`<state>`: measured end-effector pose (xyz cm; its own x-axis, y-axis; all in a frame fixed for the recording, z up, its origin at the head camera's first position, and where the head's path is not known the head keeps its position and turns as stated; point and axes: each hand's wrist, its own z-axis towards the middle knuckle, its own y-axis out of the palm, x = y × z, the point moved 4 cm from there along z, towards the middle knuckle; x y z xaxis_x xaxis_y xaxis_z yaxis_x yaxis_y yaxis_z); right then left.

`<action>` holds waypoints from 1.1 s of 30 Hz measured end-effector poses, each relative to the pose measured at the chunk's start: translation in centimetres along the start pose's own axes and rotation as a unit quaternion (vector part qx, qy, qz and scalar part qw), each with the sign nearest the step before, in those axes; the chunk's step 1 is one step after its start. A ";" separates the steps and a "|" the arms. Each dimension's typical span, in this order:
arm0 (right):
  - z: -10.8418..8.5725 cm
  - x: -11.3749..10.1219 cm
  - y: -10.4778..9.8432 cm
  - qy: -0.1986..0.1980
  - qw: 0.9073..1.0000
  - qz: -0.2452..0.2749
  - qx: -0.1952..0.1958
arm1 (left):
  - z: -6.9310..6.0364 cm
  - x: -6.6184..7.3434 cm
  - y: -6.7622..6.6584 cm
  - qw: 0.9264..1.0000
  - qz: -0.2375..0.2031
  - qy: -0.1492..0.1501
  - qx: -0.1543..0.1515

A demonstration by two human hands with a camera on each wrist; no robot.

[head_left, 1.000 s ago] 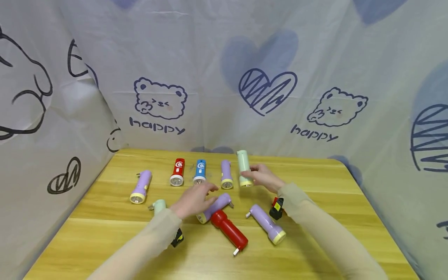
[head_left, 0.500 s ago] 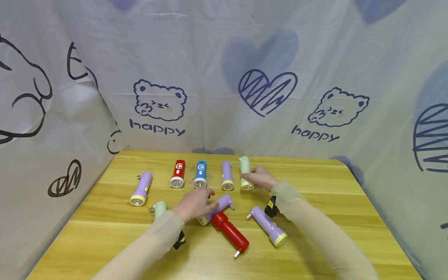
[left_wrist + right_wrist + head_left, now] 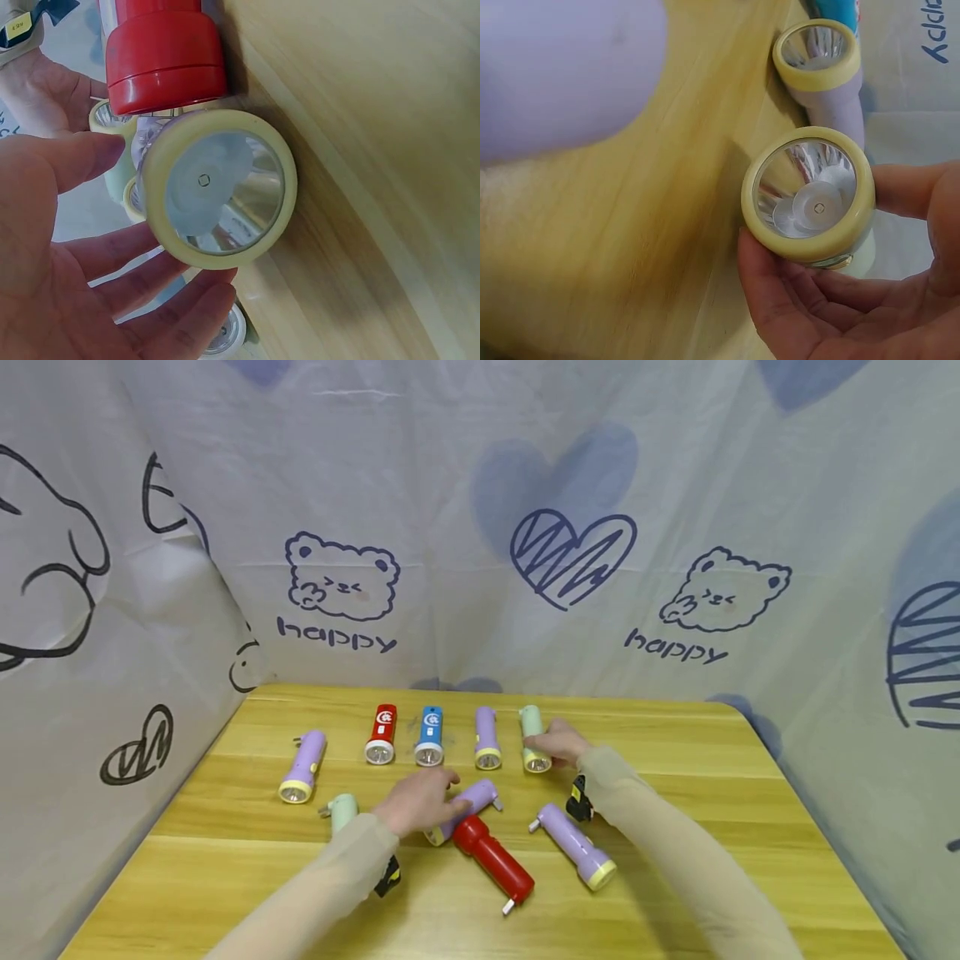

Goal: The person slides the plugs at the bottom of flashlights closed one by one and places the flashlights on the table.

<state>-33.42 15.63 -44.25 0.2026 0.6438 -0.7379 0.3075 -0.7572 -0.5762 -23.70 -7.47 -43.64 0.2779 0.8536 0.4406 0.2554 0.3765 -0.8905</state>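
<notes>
My right hand (image 3: 566, 744) holds a mint-green flashlight (image 3: 532, 724) by its sides, at the right end of the back row. In the right wrist view, thumb and fingers stand around its yellow-rimmed head (image 3: 778, 244). My left hand (image 3: 417, 802) is at a purple flashlight (image 3: 477, 794) lying at a slant mid-table. In the left wrist view, its loosely spread fingers (image 3: 124, 281) are beside the yellow rim (image 3: 281, 187), with the thumb apart from it; whether the fingertips touch is unclear. A red flashlight (image 3: 495, 860) lies against the purple one.
Along the back lie red (image 3: 385, 720), blue (image 3: 432, 724) and purple (image 3: 486, 725) flashlights, lenses toward me. Another purple flashlight (image 3: 306, 758) lies at left, one (image 3: 572, 840) at right. A mint-green flashlight (image 3: 343, 810) is partly behind my left sleeve. A printed cloth (image 3: 457, 635) hangs behind the table.
The mint-green flashlight in my right hand has come down and slightly right, standing in line with the back row. My left hand has barely moved.
</notes>
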 end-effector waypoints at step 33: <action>0.5 0.8 -1.0 0.015 0.992 -0.121 0.017 | 0.3 -0.1 0.5 0.999 0.009 -0.026 -0.033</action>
<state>-34.01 16.88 -44.39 0.1550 0.8103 -0.5651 0.3184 -0.5825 -0.7479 -23.86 -7.31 -44.15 0.2351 0.8779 0.4172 0.3121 0.3384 -0.8878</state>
